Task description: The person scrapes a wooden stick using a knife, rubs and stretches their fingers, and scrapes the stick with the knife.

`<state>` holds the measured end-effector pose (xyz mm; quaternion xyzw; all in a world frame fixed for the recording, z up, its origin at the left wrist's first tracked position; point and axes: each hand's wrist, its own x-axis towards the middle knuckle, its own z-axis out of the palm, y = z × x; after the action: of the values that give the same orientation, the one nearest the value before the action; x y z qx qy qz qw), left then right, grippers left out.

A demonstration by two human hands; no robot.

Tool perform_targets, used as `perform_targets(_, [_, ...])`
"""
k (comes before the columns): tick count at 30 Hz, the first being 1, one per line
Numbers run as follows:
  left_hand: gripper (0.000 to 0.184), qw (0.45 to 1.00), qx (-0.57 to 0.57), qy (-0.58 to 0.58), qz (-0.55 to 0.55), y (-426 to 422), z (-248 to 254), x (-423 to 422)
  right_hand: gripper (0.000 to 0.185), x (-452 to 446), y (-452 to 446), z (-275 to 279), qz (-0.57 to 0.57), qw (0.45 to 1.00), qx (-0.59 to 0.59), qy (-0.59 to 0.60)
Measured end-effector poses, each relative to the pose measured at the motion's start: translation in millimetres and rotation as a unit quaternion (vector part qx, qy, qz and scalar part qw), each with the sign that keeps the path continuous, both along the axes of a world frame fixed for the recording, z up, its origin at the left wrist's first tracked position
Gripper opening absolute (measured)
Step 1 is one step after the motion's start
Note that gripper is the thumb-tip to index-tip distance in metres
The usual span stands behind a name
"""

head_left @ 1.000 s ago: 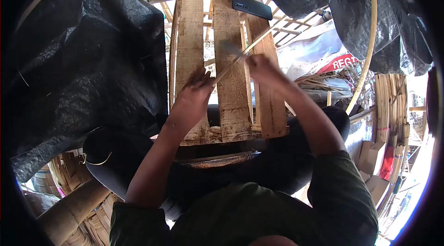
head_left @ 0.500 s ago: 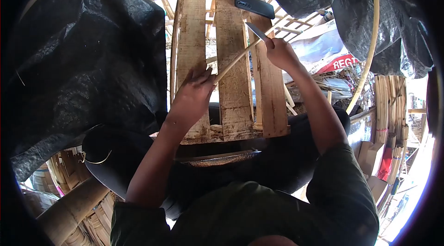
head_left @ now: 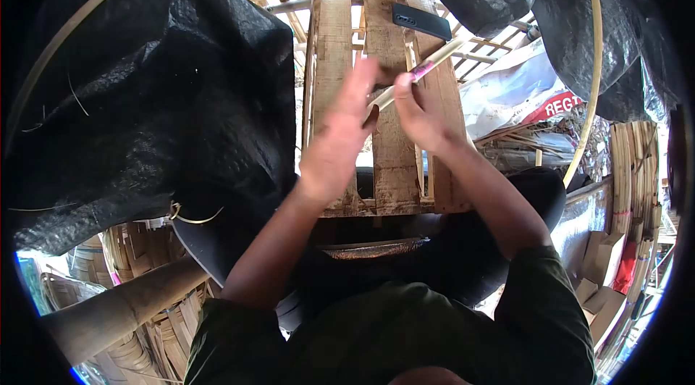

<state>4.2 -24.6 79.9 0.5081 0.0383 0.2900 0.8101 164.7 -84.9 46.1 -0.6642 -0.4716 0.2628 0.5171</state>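
Dark phone [head_left: 421,21] (camera side up); creased black sheeting [head_left: 239,95]; bamboo pole [head_left: 130,307].

My stick [head_left: 452,49]: pale yellow, pink showing along it. My boards [head_left: 389,153]: brown, streaked darker with the grain. Phone [head_left: 426,22]: black. Tarpaulin [head_left: 232,81]: black, grey sheen. Strip [head_left: 596,37]: straw yellow. Banner [head_left: 499,88]: white, red band, white lettering. My right sleeve [head_left: 539,287]: dark green. My trousers [head_left: 536,193]: black. Pole [head_left: 134,305]: brown. Boxes [head_left: 603,256]: light brown. Scrap [head_left: 625,269] beside them: red

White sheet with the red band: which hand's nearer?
Right. The right hand is left of the white sheet, over the planks; the left hand is farther left, beyond the right.
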Motion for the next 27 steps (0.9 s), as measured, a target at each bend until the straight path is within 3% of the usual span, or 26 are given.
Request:
perform_targets(1, [0.083, 0.998, 0.037, -0.03, -0.048, -8, 0, 8, 0.068, -23, 2, -5, -0.012, 0.98, 0.008, 0.196])
perform_targets(3, [0.081, 0.996, -0.066, -0.049, -0.037, -18, 12, 12, 0.076, -43, -9, 27, 0.075, 0.962, 0.009, 0.262])
perform_targets(4, [0.081, 0.976, -0.157, -0.119, -0.094, -15, 20, 7, 0.067, -35, -13, 16, 0.178, 0.941, -0.034, 0.286])
perform_targets(5, [0.081, 0.939, -0.246, -0.186, -0.15, -11, 27, 3, 0.067, -35, -23, 21, 0.172, 0.943, -0.027, 0.284])
perform_targets(6, [0.082, 0.946, -0.216, -0.175, -0.167, -15, 25, 1, 0.061, -42, -34, 42, 0.201, 0.949, -0.051, 0.237])
perform_targets(7, [0.086, 0.971, -0.064, -0.092, -0.21, -8, 20, -5, 0.057, -48, -43, 54, 0.227, 0.952, -0.077, 0.193])
perform_targets(8, [0.088, 0.967, -0.061, -0.078, -0.237, -8, 18, -10, 0.051, -41, -44, 40, 0.257, 0.951, -0.082, 0.153])
perform_targets(10, [0.09, 0.96, -0.055, -0.068, -0.268, -15, 20, -13, 0.045, -54, -60, 39, 0.197, 0.976, -0.032, 0.084])
perform_targets(12, [0.093, 0.954, -0.144, -0.062, -0.256, -33, 18, -21, 0.034, -71, -81, 35, 0.108, 0.992, 0.051, 0.046])
perform_targets(13, [0.096, 0.962, -0.077, -0.016, -0.263, -38, 16, -24, 0.022, -69, -92, 44, 0.119, 0.993, 0.003, 0.025])
perform_targets(15, [0.1, 0.94, -0.052, -0.034, -0.334, -52, 21, -25, 0.018, -70, -110, 45, 0.102, 0.993, 0.032, 0.051])
perform_targets(18, [0.108, 0.927, 0.022, 0.019, -0.374, -61, 21, -27, 0.022, -78, -132, 59, 0.054, 0.996, -0.029, 0.063])
perform_targets(21, [0.11, 0.928, 0.013, -0.005, -0.372, -54, 28, -28, 0.028, -84, -132, 55, 0.031, 0.997, 0.024, 0.065])
perform_targets(25, [0.108, 0.926, -0.012, -0.056, -0.372, -49, 23, -34, 0.022, -72, -140, 73, 0.031, 0.996, -0.05, -0.06])
perform_targets(26, [0.105, 0.932, 0.094, -0.038, -0.347, -18, 15, -45, 0.018, -63, -144, 53, -0.018, 0.993, 0.077, 0.083])
perform_targets(27, [0.102, 0.962, 0.12, 0.024, -0.242, 7, 10, -66, 0.018, -38, -150, 57, -0.043, 0.995, 0.024, 0.086])
